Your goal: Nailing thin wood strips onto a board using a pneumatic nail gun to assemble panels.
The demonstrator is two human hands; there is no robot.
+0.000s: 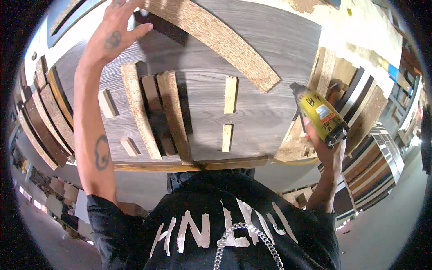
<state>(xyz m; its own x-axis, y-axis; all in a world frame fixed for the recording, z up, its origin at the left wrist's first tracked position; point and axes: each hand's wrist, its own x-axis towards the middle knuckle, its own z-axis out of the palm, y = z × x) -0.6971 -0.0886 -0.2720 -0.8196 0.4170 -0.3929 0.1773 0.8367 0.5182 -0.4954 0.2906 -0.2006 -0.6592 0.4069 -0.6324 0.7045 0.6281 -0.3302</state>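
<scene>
Left hand (pixel 118 28) at the upper left of the frame, fingers spread wide open and pressed flat against the top of a curved chipboard strip (pixel 216 38), gripping nothing. Forearm stretched up along the left side, over the grey wood-grain panel (pixel 270 58) that filled the centre of the picture. Right hand (pixel 325 148) at the right of centre, closed round the handle of a yellow nail gun (pixel 320 113), body of the tool tilted, nose pointed up and left toward the panel's right edge, seemingly just off the surface; contact could not be told.

Curved chipboard strip laid across the panel from the top centre down to the right, its lower end cut square. Below it, two long raw chipboard slats (pixel 139 112) standing nearly upright on the panel left of centre, a darker slat between them. Two short pale wood blocks (pixel 230 94) one above the other right of centre, two more small blocks (pixel 107 103) lower left. Panel's lower edge just above a black printed shirt (pixel 216 216) and a metal chain (pixel 252 238) at the bottom. Stacked dark boards (pixel 42 121) at the far left, more stacked panels (pixel 373 166) at the right.
</scene>
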